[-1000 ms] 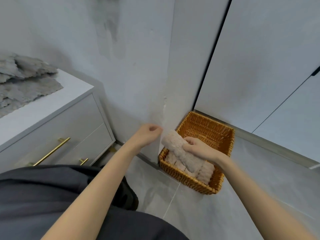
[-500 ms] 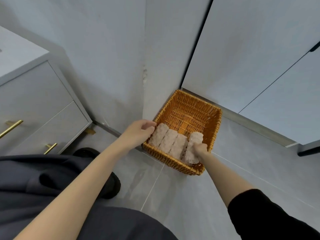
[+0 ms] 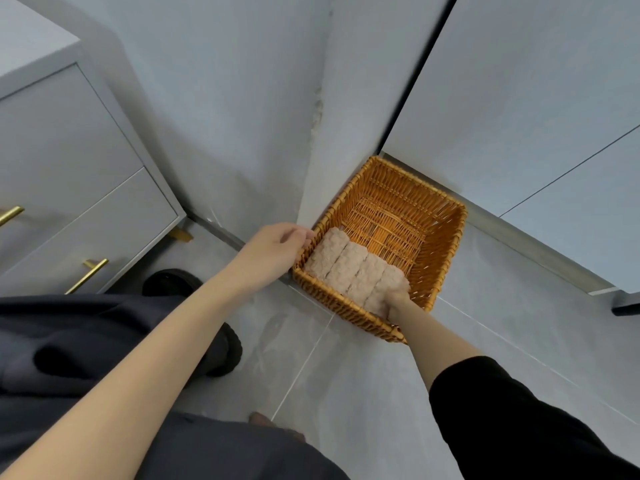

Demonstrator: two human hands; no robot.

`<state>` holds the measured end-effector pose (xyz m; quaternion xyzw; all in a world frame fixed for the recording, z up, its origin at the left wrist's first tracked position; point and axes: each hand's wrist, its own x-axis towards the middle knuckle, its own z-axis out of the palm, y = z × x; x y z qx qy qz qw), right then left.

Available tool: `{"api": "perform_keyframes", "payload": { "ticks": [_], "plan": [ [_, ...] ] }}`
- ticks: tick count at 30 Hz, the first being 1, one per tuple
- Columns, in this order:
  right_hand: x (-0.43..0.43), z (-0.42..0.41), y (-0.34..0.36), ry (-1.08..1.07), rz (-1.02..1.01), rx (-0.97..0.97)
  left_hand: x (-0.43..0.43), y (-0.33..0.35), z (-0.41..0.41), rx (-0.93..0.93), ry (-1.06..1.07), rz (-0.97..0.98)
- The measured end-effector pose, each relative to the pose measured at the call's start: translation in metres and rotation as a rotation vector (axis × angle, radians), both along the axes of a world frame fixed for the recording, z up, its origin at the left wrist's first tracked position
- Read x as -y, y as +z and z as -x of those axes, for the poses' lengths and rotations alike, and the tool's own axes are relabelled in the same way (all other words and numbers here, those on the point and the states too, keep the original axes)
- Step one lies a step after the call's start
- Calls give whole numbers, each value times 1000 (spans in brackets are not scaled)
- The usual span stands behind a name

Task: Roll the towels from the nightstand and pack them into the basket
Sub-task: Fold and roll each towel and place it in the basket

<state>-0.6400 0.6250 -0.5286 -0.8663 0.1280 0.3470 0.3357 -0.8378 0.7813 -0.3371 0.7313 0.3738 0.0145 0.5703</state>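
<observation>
Left hand (image 3: 277, 251): fingers curled over the rim of the woven wicker basket (image 3: 441, 258). Right hand (image 3: 396, 301): on the fourth roll (image 3: 388, 282), fingers buried in the pile (I cannot tell the grip). Four nubby beige rolls (image 3: 346, 265) lie abreast in the basket's near half; the fourth, raised earlier, is now level.

Light: soft, even, moderately bright. Faint shadow right of nightstand (image 3: 69, 161). Edges: wide-angle bowing. Focus: slightly soft.

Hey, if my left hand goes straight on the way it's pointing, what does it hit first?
Most likely the left rim of the wicker basket, right in front of your left hand; contact is unclear. Just beyond lies the leftmost rolled towel.
</observation>
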Motion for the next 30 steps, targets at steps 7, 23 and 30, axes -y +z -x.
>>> {"api": "perform_keyframes", "payload": {
  "ticks": [7,23,30],
  "plan": [
    [22,-12,-14,408,165,322,-3,-2,2,-15,15,33],
    [8,-19,7,513,166,188,-4,3,8,8,27,27],
    [-12,9,80,847,-61,351,-8,26,22,84,97,2]
  ]
}}
